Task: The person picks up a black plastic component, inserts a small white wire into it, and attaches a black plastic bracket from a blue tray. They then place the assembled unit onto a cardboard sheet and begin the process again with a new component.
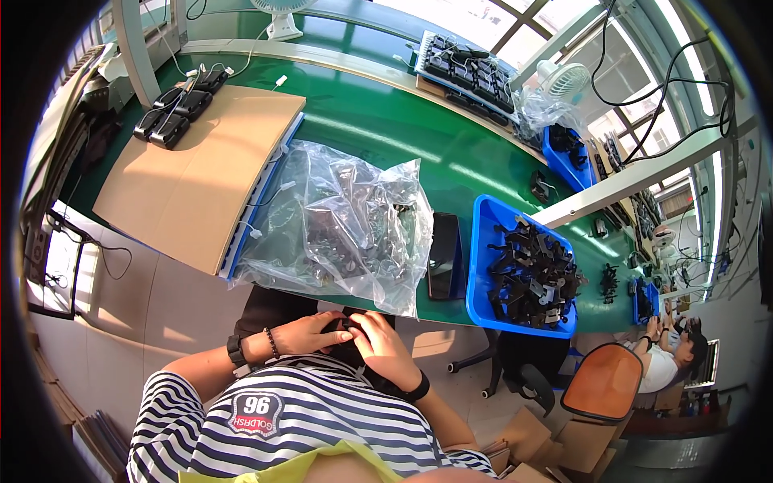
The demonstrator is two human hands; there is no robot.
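Close to my body, below the table's front edge, my left hand and my right hand meet. Their fingers are closed around a small black part, mostly covered by the fingers, so its exact kind does not show. Just beyond my hands a large clear plastic bag lies on the table, with dark pieces dimly visible inside. To its right a dark phone-like slab lies flat. Further right stands a blue bin heaped with black plastic parts.
A brown cardboard sheet covers a blue-edged stack on the left, with black boxy units and cables on it. The green table stretches rightward past a metal post. An orange-backed chair and a seated person are at right.
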